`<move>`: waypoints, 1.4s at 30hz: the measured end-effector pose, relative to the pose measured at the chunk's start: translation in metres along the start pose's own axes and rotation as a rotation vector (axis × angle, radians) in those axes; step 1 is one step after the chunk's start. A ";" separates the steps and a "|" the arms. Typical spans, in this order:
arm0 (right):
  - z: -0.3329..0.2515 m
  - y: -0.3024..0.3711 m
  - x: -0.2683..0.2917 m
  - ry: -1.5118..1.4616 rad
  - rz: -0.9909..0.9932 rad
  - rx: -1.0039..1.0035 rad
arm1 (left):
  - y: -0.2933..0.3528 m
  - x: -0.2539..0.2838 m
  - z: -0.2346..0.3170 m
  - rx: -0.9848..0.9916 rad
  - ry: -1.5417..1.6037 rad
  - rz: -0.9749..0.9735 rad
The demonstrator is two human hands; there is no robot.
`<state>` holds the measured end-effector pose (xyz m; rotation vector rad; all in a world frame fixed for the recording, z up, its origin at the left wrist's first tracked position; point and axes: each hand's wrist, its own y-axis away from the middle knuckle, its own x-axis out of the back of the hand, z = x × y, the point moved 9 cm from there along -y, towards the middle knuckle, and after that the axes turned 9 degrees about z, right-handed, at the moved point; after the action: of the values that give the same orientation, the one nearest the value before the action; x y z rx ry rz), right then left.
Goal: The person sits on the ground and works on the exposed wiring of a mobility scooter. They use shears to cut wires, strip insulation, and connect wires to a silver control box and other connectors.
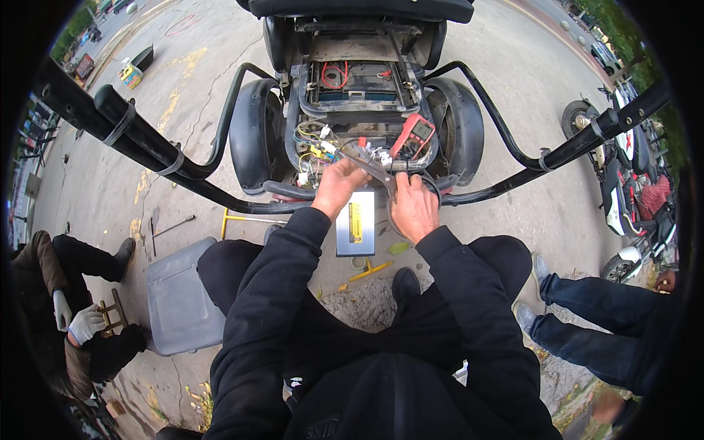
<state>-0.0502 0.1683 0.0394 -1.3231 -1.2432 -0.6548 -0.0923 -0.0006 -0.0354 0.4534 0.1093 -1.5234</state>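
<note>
My right hand is closed round the handles of a pair of scissors with dark grips. Their blades point up and left, over a tangle of coloured wires with white connectors. Beside the blades, my left hand is closed in a pinch among the wires; what lies between its fingertips is hidden. Just below both hands sits a silver finned metal box with a yellow label. A red multimeter lies on the vehicle frame, beyond my right hand.
Black bent tubes flank the frame on both sides. A grey plastic panel and yellow-handled tools lie on the ground. At the left, a person in white gloves sits; another person's legs are at the right, near parked motorcycles.
</note>
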 end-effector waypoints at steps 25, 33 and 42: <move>0.001 0.002 -0.006 -0.013 -0.003 -0.007 | 0.000 0.002 0.001 0.003 -0.011 0.029; 0.003 0.003 -0.005 -0.175 -0.048 -0.106 | -0.002 0.006 -0.003 0.053 0.012 0.014; 0.014 -0.010 -0.003 -0.590 -0.136 -0.405 | 0.000 0.004 -0.004 0.063 0.002 0.023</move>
<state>-0.0644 0.1787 0.0374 -1.8649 -1.7466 -0.6563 -0.0914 -0.0026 -0.0409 0.5046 0.0578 -1.5071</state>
